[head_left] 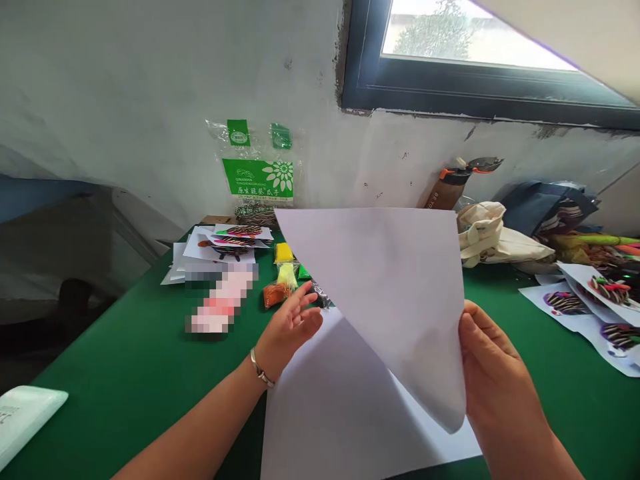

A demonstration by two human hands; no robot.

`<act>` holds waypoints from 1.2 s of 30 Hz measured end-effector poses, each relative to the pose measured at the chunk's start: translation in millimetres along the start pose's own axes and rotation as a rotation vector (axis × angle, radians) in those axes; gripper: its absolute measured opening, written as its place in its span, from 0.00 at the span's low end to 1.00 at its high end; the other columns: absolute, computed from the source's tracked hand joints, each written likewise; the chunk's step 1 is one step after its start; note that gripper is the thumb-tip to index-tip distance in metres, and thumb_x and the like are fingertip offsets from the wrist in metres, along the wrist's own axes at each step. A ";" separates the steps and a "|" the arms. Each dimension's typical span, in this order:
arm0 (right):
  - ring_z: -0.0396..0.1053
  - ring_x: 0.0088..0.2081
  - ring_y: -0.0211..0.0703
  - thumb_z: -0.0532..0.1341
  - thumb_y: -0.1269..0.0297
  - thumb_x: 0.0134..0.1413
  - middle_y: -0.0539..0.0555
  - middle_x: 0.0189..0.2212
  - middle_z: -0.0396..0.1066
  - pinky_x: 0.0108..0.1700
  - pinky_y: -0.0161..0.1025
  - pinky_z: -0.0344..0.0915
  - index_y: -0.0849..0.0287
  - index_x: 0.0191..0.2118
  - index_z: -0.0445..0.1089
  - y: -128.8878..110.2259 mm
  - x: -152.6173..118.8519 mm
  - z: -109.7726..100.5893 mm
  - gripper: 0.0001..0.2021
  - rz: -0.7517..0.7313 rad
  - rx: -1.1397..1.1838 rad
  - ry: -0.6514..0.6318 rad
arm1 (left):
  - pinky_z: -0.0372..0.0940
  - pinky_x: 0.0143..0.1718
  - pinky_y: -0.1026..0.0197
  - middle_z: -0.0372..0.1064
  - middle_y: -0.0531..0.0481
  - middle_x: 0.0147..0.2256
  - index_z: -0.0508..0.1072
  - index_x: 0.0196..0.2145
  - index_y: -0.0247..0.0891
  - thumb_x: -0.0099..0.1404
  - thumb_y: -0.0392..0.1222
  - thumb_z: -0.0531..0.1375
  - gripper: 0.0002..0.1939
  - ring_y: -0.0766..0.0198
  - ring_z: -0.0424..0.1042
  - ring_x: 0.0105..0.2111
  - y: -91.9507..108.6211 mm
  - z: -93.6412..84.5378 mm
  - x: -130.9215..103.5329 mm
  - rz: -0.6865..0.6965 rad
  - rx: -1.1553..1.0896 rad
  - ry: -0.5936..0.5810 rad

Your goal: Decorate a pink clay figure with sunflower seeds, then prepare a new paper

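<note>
Sheet work at our green tabletop [145,373]

We have a lower white sheet [325,413] flat before us and, tilted above it, a raised sheet [395,280]. Our right hand [500,373] pinches its right edge in the fingers; our left hand [290,327] has fingers loosely spread just beside its slanting left edge. Beyond them we see small coloured packets [287,273]

A craft corner is suggested by decorated papers [565,304] and colourful packets [287,275] on a green table [130,373]. Daylight is admitted by a window [450,40].
</note>
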State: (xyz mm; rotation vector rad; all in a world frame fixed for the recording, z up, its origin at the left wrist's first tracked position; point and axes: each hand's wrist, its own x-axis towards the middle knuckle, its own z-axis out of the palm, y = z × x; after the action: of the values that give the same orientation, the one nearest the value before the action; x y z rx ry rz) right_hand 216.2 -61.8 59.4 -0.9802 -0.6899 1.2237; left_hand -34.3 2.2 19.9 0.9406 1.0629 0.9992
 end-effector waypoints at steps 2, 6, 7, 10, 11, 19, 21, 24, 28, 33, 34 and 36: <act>0.70 0.24 0.38 0.67 0.57 0.48 0.48 0.27 0.74 0.24 0.33 0.65 0.49 0.34 0.73 2.1 4.0 -2.8 0.07 0.046 0.038 0.025 | 0.68 0.38 0.57 0.66 0.41 0.53 0.63 0.58 0.46 0.46 0.54 0.71 0.43 0.48 0.68 0.49 1.5 -1.2 -0.3 -0.024 -0.007 -0.028; 0.70 0.26 0.37 0.67 0.58 0.48 0.47 0.29 0.74 0.26 0.31 0.67 0.52 0.35 0.72 10.3 16.4 -6.7 0.08 0.113 0.040 0.080 | 0.66 0.42 0.57 0.76 0.42 0.37 0.78 0.39 0.37 0.48 0.52 0.71 0.23 0.53 0.72 0.41 5.1 -6.3 -1.5 -0.030 0.065 -0.159; 0.71 0.27 0.37 0.67 0.59 0.48 0.47 0.30 0.75 0.27 0.32 0.67 0.52 0.35 0.72 12.0 19.3 -7.8 0.09 0.121 0.038 0.096 | 0.65 0.42 0.57 0.76 0.42 0.35 0.79 0.35 0.36 0.49 0.52 0.71 0.20 0.54 0.73 0.39 5.6 -6.9 -2.0 -0.029 0.085 -0.172; 0.71 0.29 0.38 0.67 0.59 0.48 0.47 0.30 0.75 0.29 0.33 0.69 0.53 0.36 0.72 13.6 23.0 -10.4 0.09 0.142 0.056 0.113 | 0.65 0.43 0.57 0.75 0.41 0.42 0.78 0.40 0.38 0.50 0.53 0.70 0.22 0.52 0.71 0.45 6.2 -7.4 -2.8 0.013 0.088 -0.126; 0.71 0.29 0.38 0.67 0.59 0.49 0.48 0.31 0.74 0.30 0.33 0.69 0.53 0.36 0.72 13.3 22.2 -10.6 0.09 0.153 0.071 0.099 | 0.65 0.44 0.57 0.72 0.41 0.47 0.76 0.46 0.41 0.50 0.53 0.70 0.26 0.50 0.69 0.48 5.9 -7.7 -2.7 0.041 0.074 -0.106; 0.72 0.31 0.41 0.63 0.59 0.54 0.51 0.32 0.75 0.33 0.37 0.71 0.55 0.39 0.72 13.2 8.8 -2.0 0.08 0.296 0.126 -0.038 | 0.53 0.57 0.43 0.62 0.39 0.58 0.64 0.58 0.49 0.52 0.63 0.65 0.39 0.42 0.55 0.60 -8.3 -16.2 -0.1 0.174 -0.041 -0.346; 0.72 0.32 0.43 0.62 0.59 0.55 0.51 0.33 0.75 0.35 0.40 0.71 0.54 0.41 0.72 12.8 8.0 -0.2 0.09 0.317 0.148 -0.058 | 0.50 0.59 0.44 0.57 0.41 0.61 0.61 0.60 0.51 0.51 0.60 0.68 0.41 0.43 0.50 0.62 -7.2 -16.5 -0.9 0.177 0.007 -0.337; 0.73 0.33 0.44 0.62 0.58 0.54 0.52 0.35 0.75 0.35 0.40 0.71 0.54 0.42 0.72 14.8 9.7 0.1 0.11 0.341 0.124 -0.046 | 0.53 0.57 0.44 0.63 0.39 0.57 0.65 0.58 0.47 0.53 0.61 0.66 0.37 0.42 0.56 0.60 -0.7 -15.5 -2.7 0.174 -0.008 -0.380; 0.73 0.31 0.41 0.68 0.59 0.47 0.48 0.32 0.76 0.32 0.36 0.72 0.54 0.38 0.72 24.6 18.2 -5.3 0.11 0.353 0.034 0.076 | 0.59 0.52 0.44 0.73 0.38 0.46 0.72 0.52 0.39 0.55 0.57 0.66 0.30 0.43 0.69 0.49 7.0 -11.0 -6.8 0.099 -0.046 -0.530; 0.73 0.29 0.40 0.69 0.59 0.45 0.46 0.28 0.75 0.31 0.35 0.72 0.54 0.34 0.71 31.6 27.9 -14.9 0.10 0.314 0.012 0.126 | 0.64 0.44 0.54 0.75 0.42 0.40 0.77 0.45 0.36 0.56 0.53 0.67 0.23 0.51 0.72 0.42 12.0 -6.5 -11.1 0.057 -0.030 -0.463; 0.73 0.29 0.40 0.69 0.59 0.45 0.46 0.29 0.76 0.32 0.35 0.72 0.53 0.35 0.71 32.0 29.1 -16.0 0.10 0.307 0.004 0.120 | 0.66 0.39 0.57 0.76 0.44 0.36 0.78 0.41 0.35 0.54 0.53 0.68 0.22 0.54 0.73 0.37 12.8 -6.5 -11.3 0.044 -0.049 -0.415; 0.73 0.28 0.40 0.68 0.59 0.46 0.47 0.30 0.76 0.30 0.35 0.71 0.54 0.35 0.71 33.2 31.2 -17.3 0.10 0.308 -0.032 0.105 | 0.66 0.31 0.60 0.74 0.47 0.28 0.79 0.34 0.35 0.49 0.54 0.70 0.21 0.60 0.72 0.28 14.4 -6.8 -10.8 -0.010 -0.095 -0.330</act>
State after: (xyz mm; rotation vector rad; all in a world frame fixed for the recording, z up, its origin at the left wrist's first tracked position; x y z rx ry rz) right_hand 223.7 -34.3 20.0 -1.2002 -0.4883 1.4194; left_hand -45.4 -3.4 34.6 0.9810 0.7371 0.8431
